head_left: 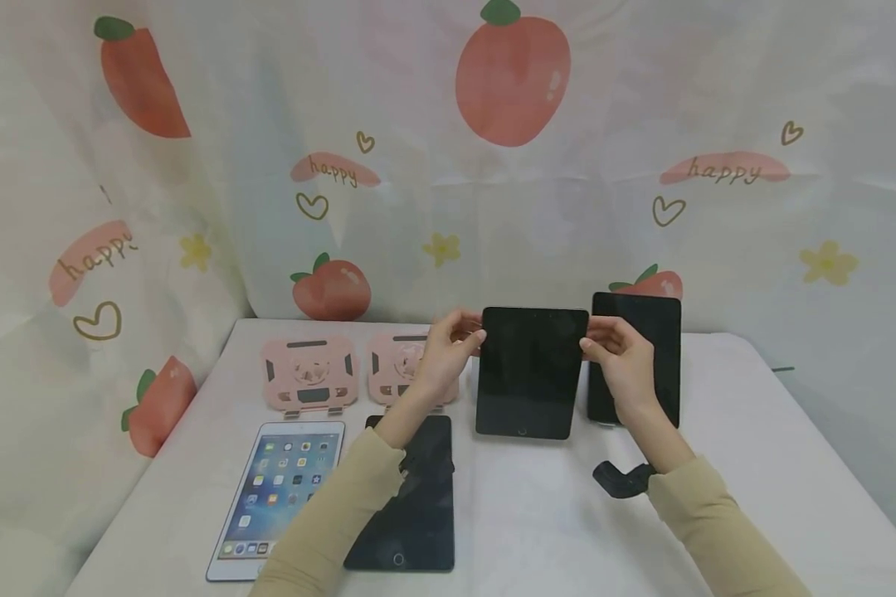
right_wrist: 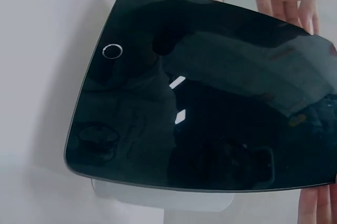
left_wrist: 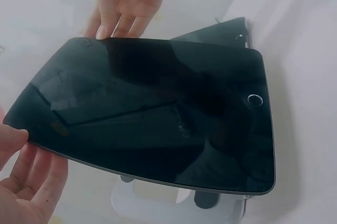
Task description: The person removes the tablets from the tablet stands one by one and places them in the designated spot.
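Observation:
Upright above the table, a black tablet point(head_left: 530, 373) is pinched between both hands, its dark screen and round home button facing me. My left hand point(head_left: 448, 352) grips its left edge near the top, with the thumb on the front. On the opposite edge my right hand point(head_left: 623, 361) pinches it the same way. Behind the tablet, the left wrist view shows part of a pale stand point(left_wrist: 124, 200) with dark pads; whether they touch I cannot tell. Another black tablet point(head_left: 664, 365) stands upright behind my right hand.
Two pink tablet stands, one point(head_left: 282, 356) left and another point(head_left: 382, 365) partly behind my left hand, stand at the back left. Before them lie a white tablet point(head_left: 291, 481) with its screen lit and a dark black tablet point(head_left: 426, 514). A printed cloth hangs behind the table.

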A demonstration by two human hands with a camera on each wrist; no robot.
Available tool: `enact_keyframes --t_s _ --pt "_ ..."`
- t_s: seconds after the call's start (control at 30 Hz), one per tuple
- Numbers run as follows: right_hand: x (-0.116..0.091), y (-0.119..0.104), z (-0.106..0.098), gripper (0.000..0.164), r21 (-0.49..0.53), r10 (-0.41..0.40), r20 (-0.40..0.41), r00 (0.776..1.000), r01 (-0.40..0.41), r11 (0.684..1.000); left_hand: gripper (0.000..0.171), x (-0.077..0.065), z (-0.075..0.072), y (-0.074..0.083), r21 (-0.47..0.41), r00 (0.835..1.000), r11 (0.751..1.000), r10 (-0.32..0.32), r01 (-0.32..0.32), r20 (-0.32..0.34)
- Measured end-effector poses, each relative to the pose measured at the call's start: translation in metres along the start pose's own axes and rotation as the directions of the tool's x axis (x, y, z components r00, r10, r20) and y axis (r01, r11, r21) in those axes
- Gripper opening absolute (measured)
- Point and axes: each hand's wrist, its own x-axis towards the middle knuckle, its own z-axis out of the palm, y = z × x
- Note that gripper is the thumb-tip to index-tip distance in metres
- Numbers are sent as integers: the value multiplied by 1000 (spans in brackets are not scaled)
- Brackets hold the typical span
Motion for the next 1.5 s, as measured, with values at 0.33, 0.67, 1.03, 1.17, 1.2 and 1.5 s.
enact_keyframes --t_s 0.33,0.67,1.03,1.17,1.2,1.5 --pt "-19 -2 -1 28 -63 14 70 997 -10 998 22 -26 -4 -1 -19 996 997 -79 78 -46" --pt "-33 -3 -10 32 -109 50 153 987 -34 993 24 -44 -3 -3 -55 992 990 -128 126 -19" --pt "-47 1 -18 31 -117 130 188 973 -109 987 24 -58 -1 -8 -97 975 970 -223 224 26" --pt "-51 4 -21 29 -99 152 210 966 -134 986 24 -63 0 -11 -131 965 956 -258 262 48" --pt "-52 5 -22 28 -92 158 217 963 -141 986 25 -64 0 -12 -137 963 953 -265 269 53" --pt "-57 18 -25 33 -104 257 259 931 -237 966 24 -72 2 -25 -181 931 913 -355 366 91"
